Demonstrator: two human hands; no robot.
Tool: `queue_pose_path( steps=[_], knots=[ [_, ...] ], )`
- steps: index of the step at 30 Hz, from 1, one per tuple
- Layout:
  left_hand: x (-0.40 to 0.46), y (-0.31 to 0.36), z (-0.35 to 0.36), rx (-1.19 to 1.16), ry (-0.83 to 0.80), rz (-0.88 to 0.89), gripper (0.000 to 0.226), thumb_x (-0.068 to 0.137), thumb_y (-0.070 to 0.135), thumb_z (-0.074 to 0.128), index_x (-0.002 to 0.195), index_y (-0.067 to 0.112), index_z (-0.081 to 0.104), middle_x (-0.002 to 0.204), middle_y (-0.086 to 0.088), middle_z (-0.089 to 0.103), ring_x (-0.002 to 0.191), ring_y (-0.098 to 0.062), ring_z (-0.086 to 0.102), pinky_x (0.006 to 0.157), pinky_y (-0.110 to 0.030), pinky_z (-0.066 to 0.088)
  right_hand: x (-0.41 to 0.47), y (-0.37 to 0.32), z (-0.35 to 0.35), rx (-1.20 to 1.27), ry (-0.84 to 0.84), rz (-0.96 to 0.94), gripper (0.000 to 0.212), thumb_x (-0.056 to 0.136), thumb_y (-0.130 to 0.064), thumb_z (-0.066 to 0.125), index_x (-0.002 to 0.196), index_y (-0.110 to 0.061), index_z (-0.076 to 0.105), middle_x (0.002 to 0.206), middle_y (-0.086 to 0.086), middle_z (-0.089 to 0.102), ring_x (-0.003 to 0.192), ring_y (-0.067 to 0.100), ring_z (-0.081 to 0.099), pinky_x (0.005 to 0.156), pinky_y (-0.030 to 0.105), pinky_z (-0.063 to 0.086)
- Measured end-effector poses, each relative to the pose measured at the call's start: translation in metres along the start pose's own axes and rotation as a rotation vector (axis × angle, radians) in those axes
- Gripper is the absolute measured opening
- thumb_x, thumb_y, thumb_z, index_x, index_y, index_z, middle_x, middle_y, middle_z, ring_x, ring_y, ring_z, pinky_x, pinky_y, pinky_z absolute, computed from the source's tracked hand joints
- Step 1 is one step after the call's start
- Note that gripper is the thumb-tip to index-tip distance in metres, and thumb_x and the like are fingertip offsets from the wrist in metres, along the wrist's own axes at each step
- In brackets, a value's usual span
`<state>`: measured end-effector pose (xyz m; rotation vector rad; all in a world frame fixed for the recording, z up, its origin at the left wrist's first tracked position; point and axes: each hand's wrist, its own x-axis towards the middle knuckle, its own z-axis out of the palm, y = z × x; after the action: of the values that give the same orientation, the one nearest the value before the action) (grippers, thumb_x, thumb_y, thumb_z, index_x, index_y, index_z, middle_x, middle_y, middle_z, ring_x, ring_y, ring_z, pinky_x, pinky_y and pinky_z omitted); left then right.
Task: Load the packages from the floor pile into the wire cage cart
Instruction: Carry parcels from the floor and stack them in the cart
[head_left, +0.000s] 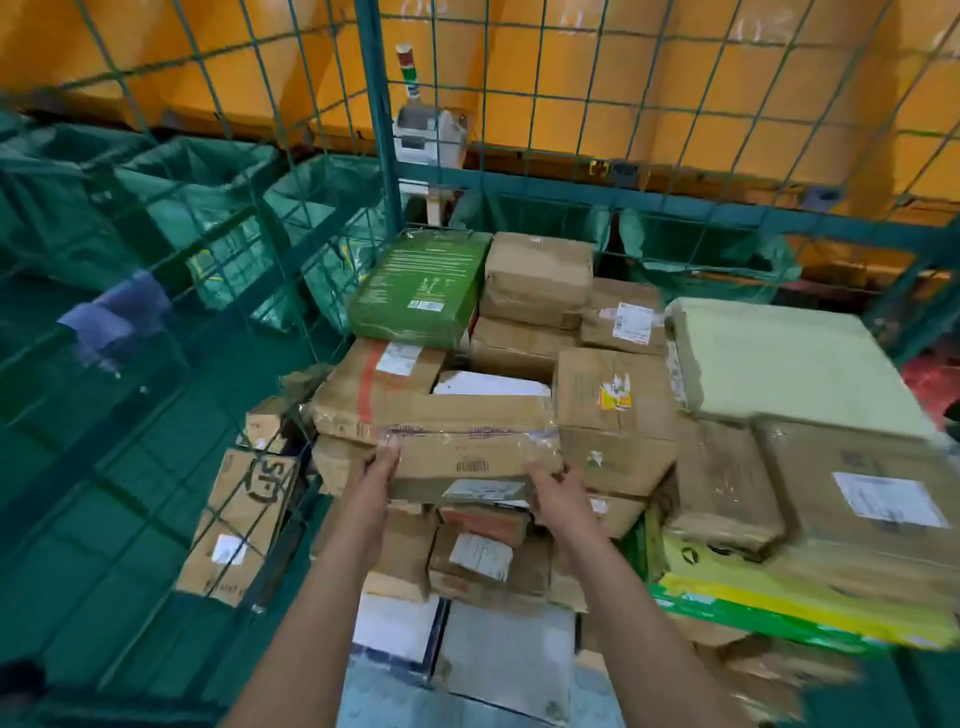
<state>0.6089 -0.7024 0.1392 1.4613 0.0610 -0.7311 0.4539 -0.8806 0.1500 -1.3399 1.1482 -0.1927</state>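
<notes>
Cage (382, 130) of green wire mesh fills the view, its corner post upright at centre-left, mesh walls running left and right from it. Orange wall beyond the mesh. Green sacks (208, 208) hang outside the left wall.

Stack (613, 415) of cardboard boxes sits inside the cage, packed close, most wrapped in tape with white labels. Pale slab (789, 364), cream-coloured and flat, lies on top at right. Below it two brown cartons, one bearing a large white label (888, 499), resting on a yellow-green box (779, 597). Green box (421, 291) tops the far-left corner of the stack, just beside the corner post. Marked carton (244, 519), hand-lettered in black, leans against the left mesh; which side of the mesh, cannot tell.

Long box (467, 452), flat brown cardboard with a barcode and clear tape over its top, lies at the front of the stack, on top of smaller parcels. Both arms reach forward to it. Left hand (376, 478) grips its left end, thumb laid over the top edge. Right hand (553, 491) holds its right end, fingers curled at the near corner. Small labelled parcel (480, 556) sits directly below, between the forearms.
</notes>
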Motion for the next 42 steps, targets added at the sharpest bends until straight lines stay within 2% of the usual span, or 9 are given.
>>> queue_pose_path(
  steps=[3,11,17,20,23,27,31,36,42],
  knots=[
    [0.050,0.019,0.007,0.077,0.068,-0.019,0.053,0.099,0.055,0.057,0.144,0.029,0.050,0.138,0.001,0.053,0.123,-0.024,0.051,0.111,-0.054,0.041,0.023,-0.028,0.024,-0.185,0.046,-0.063,0.069,0.103,-0.052,0.049,0.156,-0.017,0.024,0.148,0.006,0.050,0.133,0.032,0.051,0.101,0.034,0.040],
    [0.159,0.053,0.055,0.298,0.011,-0.030,0.056,0.097,0.051,0.061,0.146,0.028,0.046,0.137,0.000,0.057,0.106,-0.017,0.060,0.079,-0.032,0.051,0.090,-0.074,0.044,-0.179,0.120,-0.045,0.080,0.103,-0.043,0.055,0.161,-0.012,0.009,0.156,0.008,0.045,0.136,0.030,0.049,0.109,0.038,0.040],
    [0.189,0.063,0.094,0.298,-0.064,-0.033,0.056,0.104,0.036,0.056,0.154,0.028,0.031,0.134,0.001,0.057,0.116,-0.022,0.056,0.109,-0.049,0.046,0.110,-0.079,0.051,-0.167,0.225,-0.094,0.086,0.105,-0.035,0.052,0.161,-0.029,-0.012,0.109,-0.005,0.064,0.089,0.016,0.061,0.083,0.030,0.044],
    [0.197,0.060,0.102,0.339,-0.058,-0.036,0.064,0.107,0.033,0.052,0.159,0.026,0.016,0.137,0.001,0.052,0.116,-0.020,0.050,0.110,-0.047,0.041,0.129,-0.063,0.059,-0.304,0.171,-0.138,0.085,0.098,-0.046,0.050,0.157,-0.049,-0.012,0.121,0.005,0.068,0.083,0.019,0.065,0.073,0.037,0.052],
    [0.199,0.050,0.106,0.398,-0.056,-0.037,0.071,0.107,0.036,0.050,0.162,0.020,0.007,0.150,-0.007,0.045,0.131,-0.028,0.047,0.102,-0.038,0.038,0.147,-0.061,0.060,-0.424,0.114,-0.120,0.088,0.094,-0.049,0.051,0.156,-0.051,-0.012,0.131,0.003,0.063,0.097,0.023,0.067,0.083,0.041,0.056],
    [0.204,0.045,0.115,0.377,-0.068,-0.023,0.060,0.107,0.034,0.051,0.155,0.019,0.019,0.132,-0.001,0.052,0.120,-0.024,0.053,0.094,-0.032,0.038,0.162,-0.069,0.051,-0.477,0.190,-0.116,0.081,0.101,-0.035,0.055,0.163,-0.038,0.002,0.120,0.001,0.063,0.084,0.016,0.062,0.070,0.031,0.047],
    [0.205,0.033,0.116,0.391,-0.102,0.033,0.041,0.101,0.045,0.057,0.130,0.039,0.028,0.123,0.007,0.061,0.106,-0.013,0.062,0.081,-0.029,0.047,0.170,-0.068,0.044,-0.479,0.260,-0.118,0.077,0.101,-0.032,0.054,0.163,-0.039,0.009,0.105,0.001,0.063,0.076,0.013,0.061,0.065,0.031,0.046],
    [0.206,0.031,0.115,0.478,-0.098,0.138,0.041,0.091,0.065,0.057,0.117,0.050,0.028,0.130,0.007,0.056,0.124,-0.022,0.054,0.104,-0.048,0.049,0.173,-0.055,0.048,-0.473,0.316,-0.139,0.082,0.099,-0.036,0.053,0.161,-0.048,0.001,0.108,0.004,0.062,0.077,0.016,0.063,0.067,0.032,0.049],
    [0.208,0.033,0.116,0.547,-0.119,0.173,0.054,0.082,0.079,0.050,0.120,0.047,0.029,0.136,0.005,0.051,0.131,-0.027,0.048,0.106,-0.055,0.047,0.173,-0.055,0.049,-0.477,0.365,-0.148,0.083,0.097,-0.031,0.055,0.161,-0.046,0.004,0.106,0.005,0.063,0.072,0.013,0.061,0.057,0.028,0.043]
  ],
)
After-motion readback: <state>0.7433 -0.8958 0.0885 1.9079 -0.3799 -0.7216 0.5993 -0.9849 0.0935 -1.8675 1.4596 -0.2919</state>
